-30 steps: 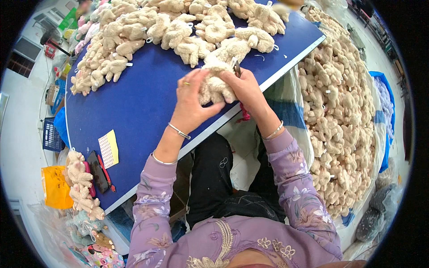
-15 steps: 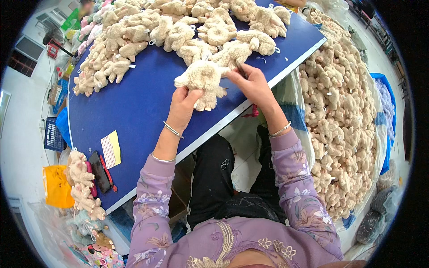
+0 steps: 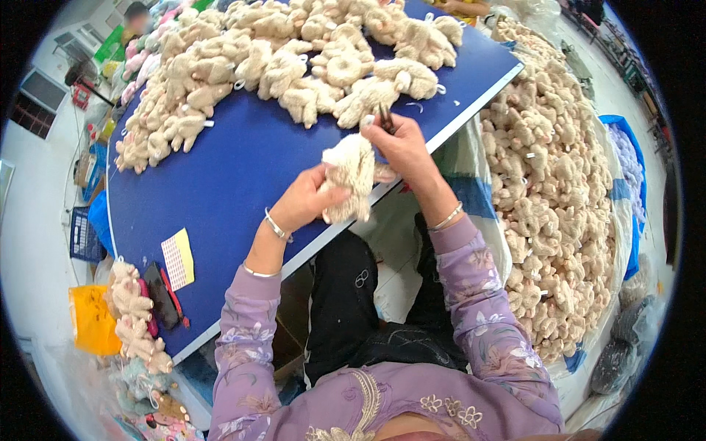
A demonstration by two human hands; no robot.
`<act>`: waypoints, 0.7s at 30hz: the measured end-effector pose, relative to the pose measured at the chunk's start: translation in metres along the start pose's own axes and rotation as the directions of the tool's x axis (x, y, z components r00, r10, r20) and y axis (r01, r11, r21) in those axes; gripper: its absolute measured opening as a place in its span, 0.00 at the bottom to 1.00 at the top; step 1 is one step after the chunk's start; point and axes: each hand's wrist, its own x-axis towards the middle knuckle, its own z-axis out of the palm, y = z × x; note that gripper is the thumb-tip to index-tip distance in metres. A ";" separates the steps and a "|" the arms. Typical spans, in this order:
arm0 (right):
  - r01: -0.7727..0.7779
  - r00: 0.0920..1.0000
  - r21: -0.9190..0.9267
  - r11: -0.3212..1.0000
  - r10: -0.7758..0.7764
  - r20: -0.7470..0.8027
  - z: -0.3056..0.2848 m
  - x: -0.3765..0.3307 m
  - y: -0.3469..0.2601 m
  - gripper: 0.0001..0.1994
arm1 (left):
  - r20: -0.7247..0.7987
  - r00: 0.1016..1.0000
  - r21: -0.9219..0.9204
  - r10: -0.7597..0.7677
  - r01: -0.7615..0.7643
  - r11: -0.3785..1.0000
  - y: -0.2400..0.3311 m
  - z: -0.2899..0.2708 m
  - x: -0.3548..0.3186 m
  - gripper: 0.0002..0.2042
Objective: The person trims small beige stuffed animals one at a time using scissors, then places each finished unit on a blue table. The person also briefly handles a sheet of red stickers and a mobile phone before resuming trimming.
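Note:
My left hand [image 3: 303,200] is closed on a cream plush toy [image 3: 348,175], fluffy with a pinkish ear-like flap, above the near edge of the blue table [image 3: 220,184]. The toy is slightly blurred. My right hand [image 3: 403,149] is just beyond and to the right of it, closed around small dark thread snips [image 3: 387,120] whose tips point away from me. A white bit shows at its thumb, too small to make out. Whether the right fingers also touch the toy is unclear.
Many similar plush toys [image 3: 309,95] cover the far table. A large sack of them [image 3: 551,220] stands at the right. A sticker sheet [image 3: 177,259], a phone [image 3: 162,294] and a red pen [image 3: 175,298] lie at the left. Another person's arm [image 3: 463,9] shows at the far edge.
The plush toy has come nearer to me and been turned in my left hand. My right hand has moved slightly left, and the snips now show more plainly.

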 end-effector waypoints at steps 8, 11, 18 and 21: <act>0.173 0.983 -0.089 0.981 -0.177 -0.039 0.013 0.000 0.000 0.11 | 0.067 0.994 0.023 0.088 -0.090 0.996 -0.003 0.000 -0.004 0.23; 0.368 0.913 -0.220 0.903 -0.396 -0.099 0.010 -0.007 -0.018 0.24 | -0.061 0.991 -0.038 0.118 -0.121 0.992 -0.005 0.001 -0.001 0.23; 0.371 0.913 -0.229 0.900 -0.398 -0.087 0.007 -0.008 -0.019 0.19 | -0.282 0.937 -0.325 0.204 -0.293 0.899 -0.002 0.001 0.009 0.21; 0.276 0.956 -0.269 0.923 -0.293 -0.023 0.008 -0.008 -0.013 0.08 | -0.305 0.930 -0.399 0.204 -0.319 0.860 -0.006 -0.012 0.009 0.19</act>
